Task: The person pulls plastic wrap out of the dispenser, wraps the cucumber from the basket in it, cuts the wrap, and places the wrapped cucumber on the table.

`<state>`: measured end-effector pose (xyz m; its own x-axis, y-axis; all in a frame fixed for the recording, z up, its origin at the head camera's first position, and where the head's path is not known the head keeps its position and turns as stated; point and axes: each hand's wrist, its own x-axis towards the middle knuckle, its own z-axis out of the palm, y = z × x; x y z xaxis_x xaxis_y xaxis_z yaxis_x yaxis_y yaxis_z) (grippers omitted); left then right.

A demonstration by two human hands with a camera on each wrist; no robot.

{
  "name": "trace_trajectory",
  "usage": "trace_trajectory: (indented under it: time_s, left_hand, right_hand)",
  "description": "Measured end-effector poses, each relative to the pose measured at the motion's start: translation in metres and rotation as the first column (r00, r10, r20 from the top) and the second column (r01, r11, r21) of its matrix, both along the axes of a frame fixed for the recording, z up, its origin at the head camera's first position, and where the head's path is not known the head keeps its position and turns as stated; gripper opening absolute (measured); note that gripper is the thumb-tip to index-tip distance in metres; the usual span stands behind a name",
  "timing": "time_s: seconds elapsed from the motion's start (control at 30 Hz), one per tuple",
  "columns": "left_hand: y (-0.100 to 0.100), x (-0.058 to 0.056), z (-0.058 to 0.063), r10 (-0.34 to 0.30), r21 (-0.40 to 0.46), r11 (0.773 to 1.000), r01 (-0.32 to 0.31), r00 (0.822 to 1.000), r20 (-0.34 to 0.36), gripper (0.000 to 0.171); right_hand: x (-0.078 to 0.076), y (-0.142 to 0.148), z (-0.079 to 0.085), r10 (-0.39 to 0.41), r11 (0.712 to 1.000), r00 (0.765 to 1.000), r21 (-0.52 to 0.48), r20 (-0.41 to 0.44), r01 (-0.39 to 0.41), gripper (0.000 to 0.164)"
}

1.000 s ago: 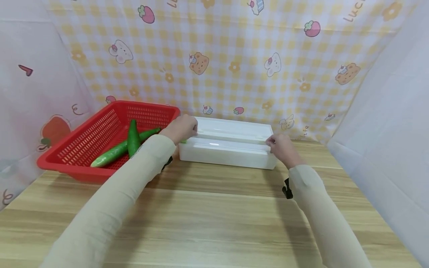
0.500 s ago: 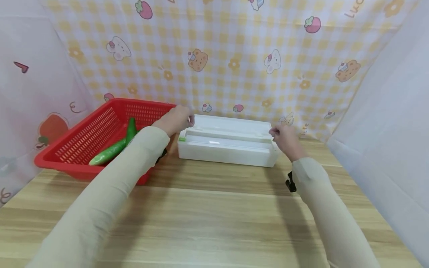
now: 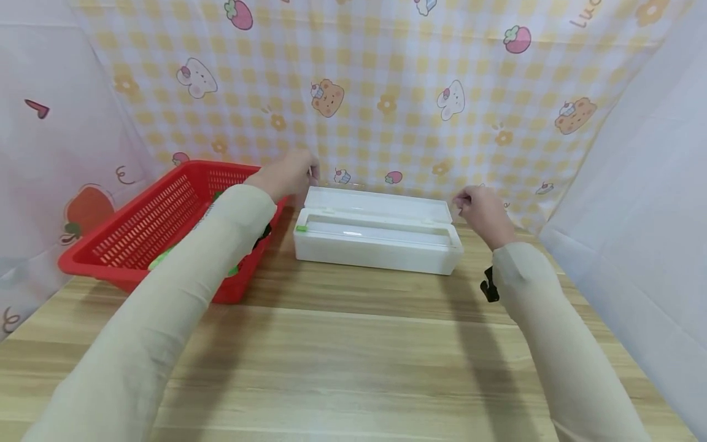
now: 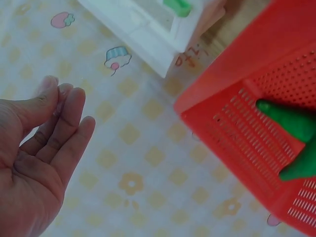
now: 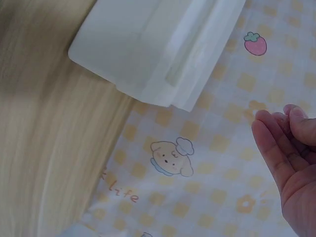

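Note:
A white cling film dispenser box [image 3: 375,253] stands at the back of the table, its lid [image 3: 378,204] tipped back. Behind it, a faint glint of clear cling film [image 3: 349,184] shows between the hands; most of the sheet is too transparent to see. At the box's back left, my left hand [image 3: 287,173] is raised, thumb and fingertips pinching the film's edge. Past the right end, my right hand [image 3: 483,212] pinches the other side. Both wrist views show thumb against fingers, the left [image 4: 47,148] and right [image 5: 291,163] hands apart from the box.
On the left stands a red plastic basket [image 3: 127,270] holding green cucumbers [image 4: 291,118], partly hidden by the left sleeve. A green slider [image 3: 301,228] sits at the box's left end. A checked cloth [image 3: 386,80] hangs behind the wooden table [image 3: 353,362].
Both hands have risen and moved back from the box, spreading slightly apart. The lid now shows fully, and the left forearm covers more of the cucumbers.

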<state>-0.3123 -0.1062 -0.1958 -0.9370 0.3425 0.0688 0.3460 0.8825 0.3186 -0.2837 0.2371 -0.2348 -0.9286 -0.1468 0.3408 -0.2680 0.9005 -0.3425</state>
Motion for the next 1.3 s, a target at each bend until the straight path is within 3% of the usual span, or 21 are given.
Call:
trace_trajectory:
  time_s: [0.1,0.17,0.27,0.4,0.67,0.83,0.93,1.1,1.3]
  left_hand:
    - [0.0,0.002,0.008,0.012,0.005,1.0,-0.012,1.0,0.029,0.012]
    - [0.0,0.002,0.013,0.002,0.004,1.0,-0.002,1.0,0.013,0.012]
    - [-0.002,0.0,0.02,-0.04,-0.022,0.999,0.039,0.997,-0.062,0.013]
    - [-0.001,-0.004,0.026,-0.09,-0.048,0.995,0.083,0.98,-0.175,0.012]
    - [-0.006,-0.003,0.041,-0.085,-0.024,0.996,0.082,0.98,-0.18,0.012]
    - [-0.007,-0.001,0.048,-0.099,-0.022,0.995,0.097,0.95,-0.296,0.012]
    - [-0.005,0.0,0.053,-0.093,-0.01,0.995,0.095,0.942,-0.321,0.013]
    - [-0.002,0.003,0.062,-0.055,-0.001,0.998,0.057,0.944,-0.325,0.016]
    - [-0.002,0.008,0.067,-0.033,0.023,0.999,0.047,0.911,-0.411,0.015]
  right_hand:
    - [0.0,0.0,0.008,-0.014,1.0,0.999,-0.01,0.035,0.014,0.021]
    - [0.0,0.0,0.013,-0.015,1.0,0.999,-0.018,0.033,0.016,0.02]
    - [0.0,0.0,0.02,-0.009,1.0,1.0,-0.025,0.005,0.009,0.02]
    - [0.003,-0.001,0.029,-0.009,0.999,1.0,-0.031,-0.003,0.009,0.021]
    - [0.0,-0.005,0.051,-0.02,1.0,0.999,0.003,-0.039,0.02,0.023]
    - [0.002,-0.007,0.064,-0.029,1.0,0.999,-0.006,-0.036,0.029,0.025]
    - [0.004,-0.005,0.068,-0.04,0.999,0.995,0.013,-0.094,0.041,0.024]
    - [0.005,-0.003,0.076,-0.035,0.999,0.987,0.001,-0.156,0.036,0.022]
    - [0.006,-0.003,0.085,-0.054,0.999,0.983,-0.01,-0.174,0.053,0.021]
